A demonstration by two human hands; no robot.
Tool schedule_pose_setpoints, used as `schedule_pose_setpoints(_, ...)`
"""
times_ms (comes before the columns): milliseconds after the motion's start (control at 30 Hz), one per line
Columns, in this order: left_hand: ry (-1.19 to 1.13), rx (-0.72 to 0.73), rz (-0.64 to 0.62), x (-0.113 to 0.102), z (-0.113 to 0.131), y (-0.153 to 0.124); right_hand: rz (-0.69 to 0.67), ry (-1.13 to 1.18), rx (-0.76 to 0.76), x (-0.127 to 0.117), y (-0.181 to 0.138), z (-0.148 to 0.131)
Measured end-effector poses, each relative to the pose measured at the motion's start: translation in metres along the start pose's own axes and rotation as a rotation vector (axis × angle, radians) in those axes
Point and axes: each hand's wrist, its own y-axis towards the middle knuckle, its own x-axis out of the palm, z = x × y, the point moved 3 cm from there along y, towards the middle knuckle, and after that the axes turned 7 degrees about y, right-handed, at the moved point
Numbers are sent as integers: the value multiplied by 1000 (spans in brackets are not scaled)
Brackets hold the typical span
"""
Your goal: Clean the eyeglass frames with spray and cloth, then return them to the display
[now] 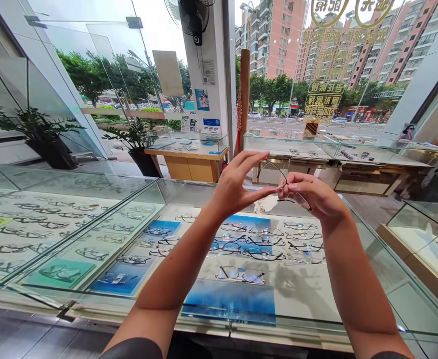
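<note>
Presently, the right hand (317, 194) is pinching the glasses (301, 200), already clear above the worktop (301, 294) and not yet set down, while the left hand (237, 182) is hovering wide open alongside, contact unclear.

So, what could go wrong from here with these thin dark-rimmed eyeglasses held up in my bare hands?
The thin dark-rimmed eyeglasses could slip from the bare right hand, which pinches them in mid-air, and perhaps hit the long clear-glass display case below. The bare left hand has its thumb close to the frame, so a lens might get smudged.
</note>
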Motion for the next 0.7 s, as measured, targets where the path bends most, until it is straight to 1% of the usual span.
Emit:
schedule_pose_setpoints(200,-49,-34,-82,-7,2,3,-54,-16,21,-2,-1,1)
schedule_pose_setpoints(300,-52,-58,-78,-8,3,4,-45,-49,1,0,-3,-1)
schedule_pose_setpoints(367,-30,-74,-27,-10,3,4,28,-84,-103,-1,-4,-6)
schedule_pose_setpoints(500,48,-134,148,-15,5,3,253,-198,-435,-3,-11,-20)
schedule_pose_setpoints(600,70,-267,306,-18,9,1,367,-422,-652,1,-15,-25)
schedule_pose_setpoints(633,64,-315,349,-19,11,0,404,-496,-706,3,-17,-25)
schedule_pose_setpoints(700,43,-399,403,-19,14,-2,479,-605,-768,9,-18,-23)
